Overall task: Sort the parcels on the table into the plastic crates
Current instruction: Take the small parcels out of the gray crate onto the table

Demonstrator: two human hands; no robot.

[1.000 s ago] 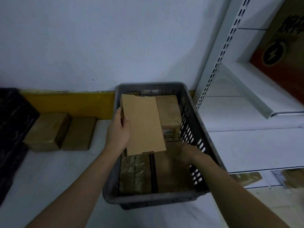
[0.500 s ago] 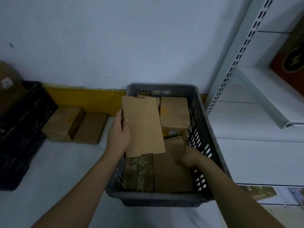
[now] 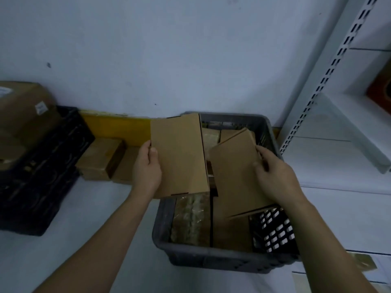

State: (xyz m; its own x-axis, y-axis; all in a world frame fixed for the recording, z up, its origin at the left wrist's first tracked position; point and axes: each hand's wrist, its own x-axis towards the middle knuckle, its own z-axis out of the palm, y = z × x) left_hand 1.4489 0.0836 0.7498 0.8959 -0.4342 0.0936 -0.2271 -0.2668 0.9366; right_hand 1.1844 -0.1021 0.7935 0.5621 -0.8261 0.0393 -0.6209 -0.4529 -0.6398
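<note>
Head view, catalogue of contents. Flat cardboard parcel [image 3: 179, 157]: plain brown, held upright-tilted over the left rim of the grey crate [image 3: 213, 255], its left edge gripped by the left hand [image 3: 148, 168], thumb on the front face, fingers behind. Its lower end hangs just above the parcels in the crate. Second flat parcel [image 3: 237, 174]: same brown board, tilted with its far end raised, its lower end down inside the crate; right hand [image 3: 275, 174] closed on its right edge, fingers curled over the top face. The two held parcels sit just beside each other, the left one overlapping the other's near-left corner in this view.

Grey crate: slotted plastic walls, standing on the pale counter [image 3: 84, 240], near the wall. Inside, at the near left, a parcel wrapped in clear bubble film [image 3: 190, 220]; beside it a brown box [image 3: 230, 233] lying flat; further brown boxes at the far end, partly hidden by the held parcels.

Left of the crate, against a yellow strip along the wall base, two brown taped boxes [image 3: 101, 159] rest on the counter, side by side. Further left, a black crate [image 3: 40, 170], with a large brown carton [image 3: 23, 111] rising out of it, a white label on its side.

Right of the grey crate: white metal shelving [image 3: 342, 132] with a perforated upright.
</note>
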